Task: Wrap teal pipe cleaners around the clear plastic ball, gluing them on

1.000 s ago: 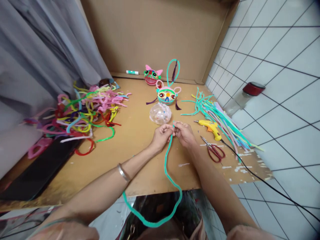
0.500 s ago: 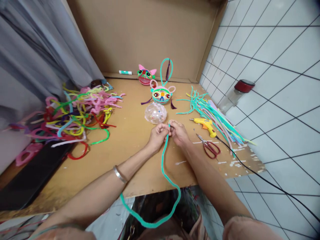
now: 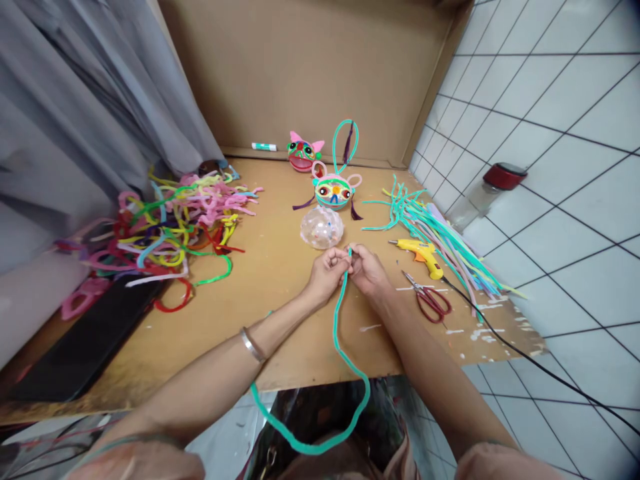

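Note:
Both hands meet over the middle of the table, pinching the upper end of a long teal pipe cleaner (image 3: 337,320). My left hand (image 3: 327,275) is closed on it just below the tip. On the other side, my right hand (image 3: 369,270) has its fingers closed at the same end. From there the pipe cleaner hangs past the table's front edge, loops over my lap and passes behind my left forearm. Just beyond my fingertips sits a clear plastic ball (image 3: 321,227) with small coloured specks. Behind it stands a decorated animal-face ornament (image 3: 334,192) with pink ear loops and purple tassels.
Right of my hands lie a yellow glue gun (image 3: 421,253), red-handled scissors (image 3: 430,300) and a bundle of straight pipe cleaners (image 3: 445,230). A tangled heap of bent ones (image 3: 170,227) fills the left, beside a black tablet-like slab (image 3: 90,347). A second ornament (image 3: 303,153) and marker (image 3: 264,147) stand behind.
The whole view has shifted slightly, so everything appears a little further right. Both hands keep their pinch at the pipe cleaner's end, with hardly any movement.

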A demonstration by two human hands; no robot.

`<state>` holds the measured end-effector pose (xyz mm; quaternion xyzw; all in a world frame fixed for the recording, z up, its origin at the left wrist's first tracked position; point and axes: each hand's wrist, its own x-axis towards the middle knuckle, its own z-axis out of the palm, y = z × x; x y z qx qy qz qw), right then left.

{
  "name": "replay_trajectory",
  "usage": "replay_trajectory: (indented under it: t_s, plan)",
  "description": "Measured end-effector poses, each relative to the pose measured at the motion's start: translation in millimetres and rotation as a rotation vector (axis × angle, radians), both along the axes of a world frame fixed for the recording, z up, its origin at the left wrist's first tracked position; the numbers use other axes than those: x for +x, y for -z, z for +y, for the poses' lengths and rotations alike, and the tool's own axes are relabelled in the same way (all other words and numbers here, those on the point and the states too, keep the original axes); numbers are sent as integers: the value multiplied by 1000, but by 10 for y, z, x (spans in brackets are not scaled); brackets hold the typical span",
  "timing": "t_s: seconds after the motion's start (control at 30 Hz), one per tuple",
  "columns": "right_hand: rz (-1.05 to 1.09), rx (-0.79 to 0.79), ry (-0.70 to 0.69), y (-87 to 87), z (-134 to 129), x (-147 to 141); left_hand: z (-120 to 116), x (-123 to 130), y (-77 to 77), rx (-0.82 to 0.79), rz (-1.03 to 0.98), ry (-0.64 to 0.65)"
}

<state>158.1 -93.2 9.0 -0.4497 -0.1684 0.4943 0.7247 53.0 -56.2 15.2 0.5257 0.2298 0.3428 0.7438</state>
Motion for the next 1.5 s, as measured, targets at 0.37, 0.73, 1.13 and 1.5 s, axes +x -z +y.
replay_trajectory:
  t_s: [0.37,0.73,1.13,1.5]
  plan:
    - [41,-6,82,-102,-23,62,-20,5,12,-4,26,20]
    - [-409,-3,98,-47,-67,-38,-8,24,21,7,17,5]
    - [-1013,-229,324,-4,-150,4,18,34,17,-34,47,3]
    - [-1765,-1143,427,-370,-1105,755,-13,28,-34,-31,80,19]
